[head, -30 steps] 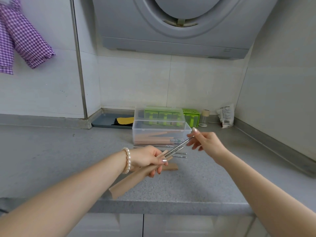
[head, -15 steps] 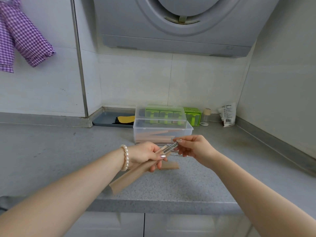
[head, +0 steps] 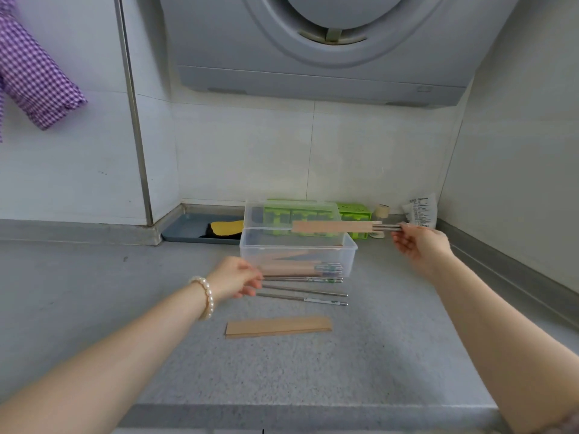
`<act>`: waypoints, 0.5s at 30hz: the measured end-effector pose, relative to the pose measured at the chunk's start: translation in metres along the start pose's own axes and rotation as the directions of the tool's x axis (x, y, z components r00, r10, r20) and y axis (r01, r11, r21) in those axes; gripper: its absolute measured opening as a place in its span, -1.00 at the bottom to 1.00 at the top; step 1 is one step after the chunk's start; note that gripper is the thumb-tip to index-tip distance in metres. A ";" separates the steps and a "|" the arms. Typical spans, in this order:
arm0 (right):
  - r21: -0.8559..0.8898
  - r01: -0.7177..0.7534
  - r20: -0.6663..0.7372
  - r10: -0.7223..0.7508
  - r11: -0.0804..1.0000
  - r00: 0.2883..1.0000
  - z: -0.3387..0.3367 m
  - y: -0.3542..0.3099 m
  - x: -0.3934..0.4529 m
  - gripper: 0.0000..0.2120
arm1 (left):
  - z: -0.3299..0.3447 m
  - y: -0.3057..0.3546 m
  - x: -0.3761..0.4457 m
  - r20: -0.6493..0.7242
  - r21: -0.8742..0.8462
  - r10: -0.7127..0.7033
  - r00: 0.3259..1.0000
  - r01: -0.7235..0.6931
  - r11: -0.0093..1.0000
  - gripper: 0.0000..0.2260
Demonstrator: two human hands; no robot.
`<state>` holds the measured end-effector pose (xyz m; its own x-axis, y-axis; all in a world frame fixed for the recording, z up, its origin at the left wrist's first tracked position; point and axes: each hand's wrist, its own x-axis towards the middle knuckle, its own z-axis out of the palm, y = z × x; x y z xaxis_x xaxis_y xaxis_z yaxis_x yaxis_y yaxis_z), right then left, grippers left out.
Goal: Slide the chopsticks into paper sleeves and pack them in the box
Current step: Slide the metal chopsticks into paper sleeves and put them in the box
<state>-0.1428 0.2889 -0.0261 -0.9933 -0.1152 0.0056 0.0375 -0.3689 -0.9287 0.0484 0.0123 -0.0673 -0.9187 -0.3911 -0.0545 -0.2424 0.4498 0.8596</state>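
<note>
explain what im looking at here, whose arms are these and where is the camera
There is no machine here. The camera sits on a person's head, looking forward and down, so the arms are that person's own. The right hand holds a sleeved pair of chopsticks by its metal ends, above the clear box, which already holds sleeved pairs. The left hand reaches toward bare chopsticks lying on the grey counter. An empty sleeve lies nearer the camera.
</note>
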 end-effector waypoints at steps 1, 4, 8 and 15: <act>-0.011 0.002 -0.029 -0.003 1.000 1.000 0.006 0.004 0.007 -0.84 | 0.005 -0.003 0.002 0.053 0.066 0.021 0.998 -0.024 0.998 -0.90; -0.114 -0.015 -0.083 0.006 0.993 0.997 0.034 0.020 0.027 -0.85 | 0.024 -0.009 0.009 0.197 0.242 0.074 0.978 -0.121 0.963 -0.96; -0.334 -0.106 -0.098 0.077 0.937 0.992 0.071 0.041 0.044 -0.81 | 0.040 -0.014 0.017 0.300 0.365 0.087 0.950 -0.198 0.910 -0.84; -0.887 0.005 0.037 0.060 0.462 0.997 0.096 0.051 0.050 -0.70 | 0.046 -0.023 0.025 0.324 0.401 0.106 0.940 -0.238 0.885 -0.63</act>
<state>-0.1800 0.1757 -0.0379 -0.9845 -0.1714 -0.0368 -0.0843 0.6469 -0.7579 0.0162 0.0295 -0.1119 -0.9904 -0.0598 -0.1250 -0.1210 0.8129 0.5697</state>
